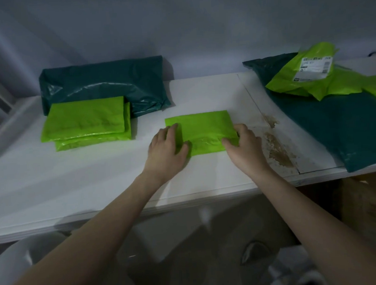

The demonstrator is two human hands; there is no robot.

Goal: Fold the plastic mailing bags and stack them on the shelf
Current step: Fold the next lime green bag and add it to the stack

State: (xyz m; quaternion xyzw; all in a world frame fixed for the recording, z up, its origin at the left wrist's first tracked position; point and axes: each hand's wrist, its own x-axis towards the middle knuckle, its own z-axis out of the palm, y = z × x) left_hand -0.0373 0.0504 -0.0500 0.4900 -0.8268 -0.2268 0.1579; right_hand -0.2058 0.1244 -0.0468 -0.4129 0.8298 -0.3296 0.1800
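One printed item is noted: a white shipping label (314,68) fixed to the upper face of a crumpled lime-green mailing bag (306,84), which lies on a dark teal bag (335,122) at the right end of the white shelf (201,93). Dark barcode-like blocks are seen along the label's top edge and a small dark mark at its lower left corner. The print is too small and blurred; no word, number or brand can be read.
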